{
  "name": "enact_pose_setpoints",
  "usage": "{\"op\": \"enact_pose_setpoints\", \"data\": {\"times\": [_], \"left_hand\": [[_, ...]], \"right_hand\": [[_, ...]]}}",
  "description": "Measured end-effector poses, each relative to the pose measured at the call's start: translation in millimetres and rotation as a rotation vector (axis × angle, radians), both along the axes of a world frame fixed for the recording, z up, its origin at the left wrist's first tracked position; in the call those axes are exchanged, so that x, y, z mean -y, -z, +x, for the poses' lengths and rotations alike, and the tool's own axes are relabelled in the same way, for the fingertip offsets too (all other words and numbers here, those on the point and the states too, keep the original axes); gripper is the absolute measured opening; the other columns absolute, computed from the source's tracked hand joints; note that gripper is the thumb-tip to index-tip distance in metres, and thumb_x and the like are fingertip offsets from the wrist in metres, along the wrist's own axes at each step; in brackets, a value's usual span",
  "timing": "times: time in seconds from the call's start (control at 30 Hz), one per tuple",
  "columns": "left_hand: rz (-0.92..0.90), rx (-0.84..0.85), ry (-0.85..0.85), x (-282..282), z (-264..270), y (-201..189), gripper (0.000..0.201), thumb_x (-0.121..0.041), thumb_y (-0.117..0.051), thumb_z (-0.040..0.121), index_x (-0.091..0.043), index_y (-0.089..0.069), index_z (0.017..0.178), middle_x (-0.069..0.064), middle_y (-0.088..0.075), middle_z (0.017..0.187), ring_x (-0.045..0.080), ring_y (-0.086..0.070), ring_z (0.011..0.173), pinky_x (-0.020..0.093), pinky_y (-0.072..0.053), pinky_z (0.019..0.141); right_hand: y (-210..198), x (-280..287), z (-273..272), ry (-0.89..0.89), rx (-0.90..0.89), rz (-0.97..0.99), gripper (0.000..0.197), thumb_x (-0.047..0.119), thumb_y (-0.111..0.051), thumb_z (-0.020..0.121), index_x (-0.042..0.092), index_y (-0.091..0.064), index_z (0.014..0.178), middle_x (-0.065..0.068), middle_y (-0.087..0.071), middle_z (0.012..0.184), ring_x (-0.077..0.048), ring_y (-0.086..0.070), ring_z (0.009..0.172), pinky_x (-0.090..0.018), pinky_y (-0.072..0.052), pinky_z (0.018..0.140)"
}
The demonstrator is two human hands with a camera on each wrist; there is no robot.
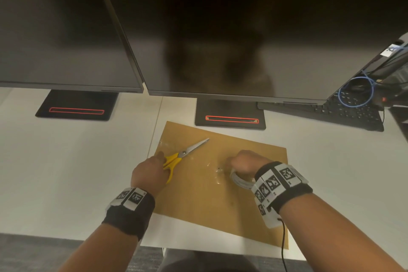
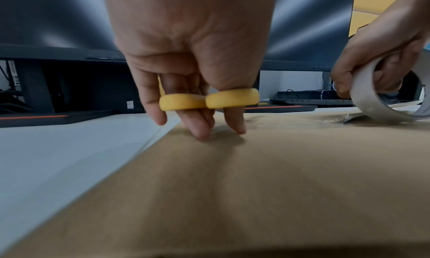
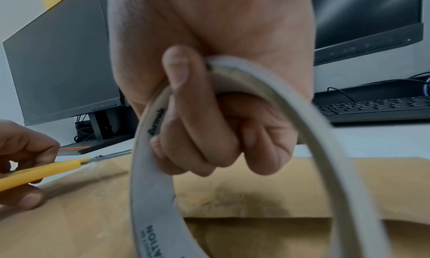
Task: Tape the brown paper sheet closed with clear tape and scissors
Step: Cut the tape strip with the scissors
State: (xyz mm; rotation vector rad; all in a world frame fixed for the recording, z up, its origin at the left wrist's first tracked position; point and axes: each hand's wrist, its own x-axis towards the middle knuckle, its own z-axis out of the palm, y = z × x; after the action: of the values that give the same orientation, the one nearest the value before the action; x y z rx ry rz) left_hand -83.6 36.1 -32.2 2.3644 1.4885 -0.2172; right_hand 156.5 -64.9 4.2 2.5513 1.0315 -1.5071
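The brown paper sheet (image 1: 220, 201) lies flat on the white desk (image 1: 66, 161), with shiny clear tape (image 1: 217, 174) stuck near its middle. My left hand (image 1: 152, 168) grips the yellow-handled scissors (image 1: 176, 158) at the sheet's left edge, blades together and pointing up and to the right. In the left wrist view, fingers of my left hand (image 2: 200, 127) pass through the yellow handle loops (image 2: 209, 100) and their tips touch the paper (image 2: 279, 179). My right hand (image 1: 242, 162) holds the tape roll (image 1: 239, 180) upright on the sheet. In the right wrist view my right hand (image 3: 209, 142) curls through the roll (image 3: 151, 197).
Two dark monitors (image 1: 220, 40) on black stands (image 1: 229, 117) rise just behind the sheet. A black keyboard (image 1: 344, 112) and a blue cable (image 1: 355, 90) sit at the back right. The desk's front edge (image 1: 198, 249) is close to my forearms.
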Motion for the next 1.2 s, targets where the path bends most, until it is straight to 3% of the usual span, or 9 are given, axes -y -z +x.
{"op": "enact_pose_setpoints", "data": {"times": [0.27,0.4,0.43,0.5,0.6,0.77,0.93,1.1,1.2], "left_hand": [[-0.065,0.077,-0.055,3.9,2.1,2.0,0.017,-0.017,-0.046,0.092,-0.013,-0.054,0.106,0.007,-0.063,0.107,0.027,-0.062,0.092,0.034,-0.048,0.077],[0.051,-0.053,-0.047,6.9,2.7,-1.5,0.02,-0.024,-0.045,0.091,-0.021,-0.049,0.111,-0.005,-0.067,0.103,0.018,-0.065,0.095,0.041,-0.029,0.109],[0.042,-0.019,-0.062,6.3,3.4,-1.7,0.023,-0.024,-0.047,0.09,-0.02,-0.048,0.112,-0.005,-0.068,0.102,0.019,-0.066,0.094,0.041,-0.031,0.108],[0.003,0.055,-0.089,4.7,6.0,-4.9,0.023,-0.021,-0.051,0.088,-0.017,-0.047,0.111,-0.001,-0.067,0.1,0.023,-0.064,0.085,0.035,-0.048,0.083],[0.016,0.033,-0.082,4.2,9.9,-11.6,0.014,-0.023,-0.049,0.09,-0.016,-0.049,0.102,0.003,-0.064,0.089,0.021,-0.053,0.068,0.029,-0.04,0.059],[0.175,-0.183,0.043,9.1,13.9,-14.7,0.015,-0.029,-0.04,0.093,-0.022,-0.05,0.084,-0.002,-0.068,0.089,0.021,-0.06,0.082,0.028,-0.035,0.067],[0.089,-0.12,0.027,7.8,14.4,-13.3,0.029,-0.021,-0.037,0.097,-0.01,-0.064,0.094,0.005,-0.065,0.098,0.021,-0.06,0.092,0.028,-0.044,0.068],[-0.069,-0.074,-0.034,7.4,17.0,-12.9,0.027,-0.023,-0.04,0.099,-0.007,-0.061,0.107,0.009,-0.057,0.112,0.024,-0.062,0.098,0.028,-0.047,0.078],[0.007,0.015,-0.082,18.4,21.1,-13.6,0.026,-0.017,-0.037,0.098,-0.009,-0.054,0.117,0.01,-0.046,0.119,0.026,-0.058,0.099,0.034,-0.052,0.082]], "right_hand": [[-6.4,2.3,17.1,0.113,0.0,0.11,0.036,0.04,-0.042,0.091,0.015,-0.057,0.07,-0.006,-0.059,0.076,-0.021,-0.057,0.071,-0.032,-0.044,0.071],[-8.0,4.1,20.7,0.126,0.005,0.14,0.038,0.04,-0.042,0.091,0.015,-0.056,0.067,-0.006,-0.059,0.075,-0.021,-0.057,0.069,-0.035,-0.046,0.075],[-7.3,4.7,20.1,0.128,0.001,0.142,0.038,0.04,-0.042,0.091,0.015,-0.056,0.066,-0.006,-0.059,0.075,-0.022,-0.057,0.069,-0.034,-0.046,0.074],[-6.2,6.2,18.3,0.118,-0.004,0.138,0.039,0.041,-0.042,0.091,0.014,-0.058,0.068,-0.007,-0.061,0.077,-0.022,-0.059,0.072,-0.035,-0.047,0.076],[-4.6,7.6,14.4,0.095,-0.007,0.128,0.039,0.041,-0.041,0.092,0.014,-0.059,0.07,-0.007,-0.063,0.08,-0.022,-0.06,0.075,-0.035,-0.048,0.078],[-3.9,7.3,8.5,0.061,0.0,0.129,0.039,0.039,-0.041,0.091,0.014,-0.055,0.065,-0.005,-0.058,0.073,-0.02,-0.055,0.067,-0.032,-0.044,0.069],[-6.1,5.8,7.7,0.06,-0.008,0.139,0.038,0.04,-0.041,0.091,0.015,-0.057,0.067,-0.005,-0.061,0.076,-0.02,-0.058,0.069,-0.034,-0.046,0.072],[-6.9,8.1,11.0,0.049,0.011,0.153,0.04,0.041,-0.041,0.091,0.014,-0.058,0.067,-0.007,-0.061,0.077,-0.022,-0.059,0.073,-0.036,-0.047,0.075],[-7.5,11.5,13.6,0.047,0.015,0.166,0.041,0.039,-0.041,0.092,0.015,-0.053,0.062,-0.005,-0.055,0.069,-0.02,-0.054,0.065,-0.033,-0.043,0.067]]}}
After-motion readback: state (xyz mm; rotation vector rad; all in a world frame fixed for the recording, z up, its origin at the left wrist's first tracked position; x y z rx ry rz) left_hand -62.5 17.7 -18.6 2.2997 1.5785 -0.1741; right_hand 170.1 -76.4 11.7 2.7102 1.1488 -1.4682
